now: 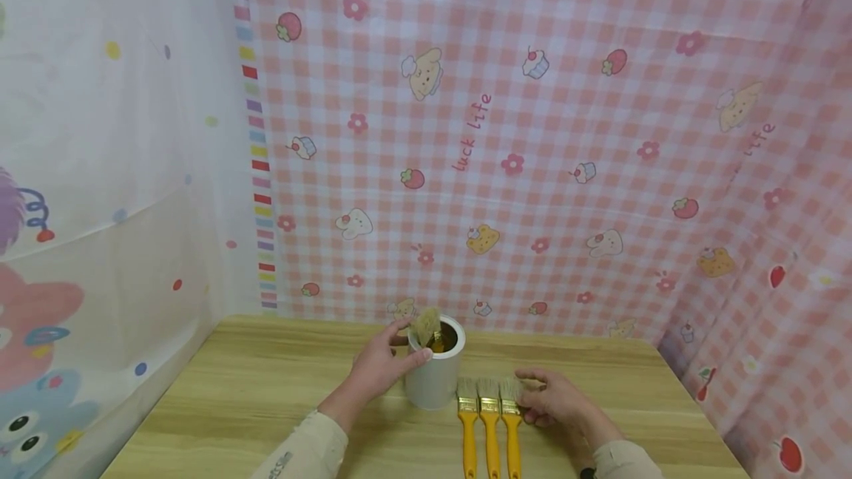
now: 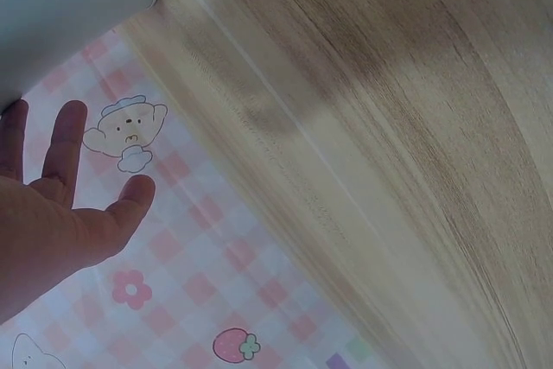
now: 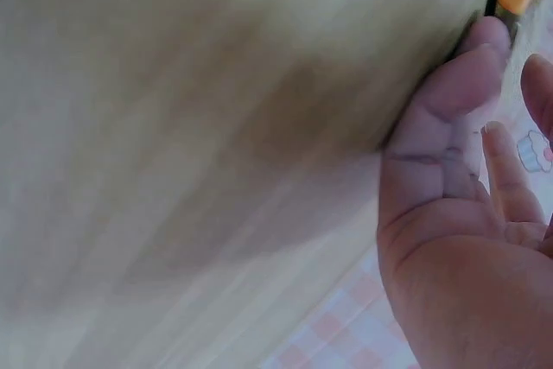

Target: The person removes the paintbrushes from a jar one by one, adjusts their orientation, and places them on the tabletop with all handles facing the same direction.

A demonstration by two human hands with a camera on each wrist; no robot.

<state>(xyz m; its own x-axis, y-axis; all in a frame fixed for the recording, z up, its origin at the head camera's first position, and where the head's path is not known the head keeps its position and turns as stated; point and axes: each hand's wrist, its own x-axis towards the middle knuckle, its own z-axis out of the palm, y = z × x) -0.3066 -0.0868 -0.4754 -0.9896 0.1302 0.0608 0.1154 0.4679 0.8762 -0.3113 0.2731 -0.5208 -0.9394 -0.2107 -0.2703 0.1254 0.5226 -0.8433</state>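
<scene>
Paintbrush (image 1: 427, 325) stands bristles-up in white can (image 1: 433, 384).

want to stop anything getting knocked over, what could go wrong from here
The right hand is right at the rightmost brush, so a push might skew the row of three brushes. The left hand is at the can's rim; a bump might tip it or shift the bristles-up brush inside.

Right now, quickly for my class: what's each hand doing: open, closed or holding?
Left hand: open, at the can.
Right hand: at the rightmost brush; whether it grips cannot be told.
</scene>
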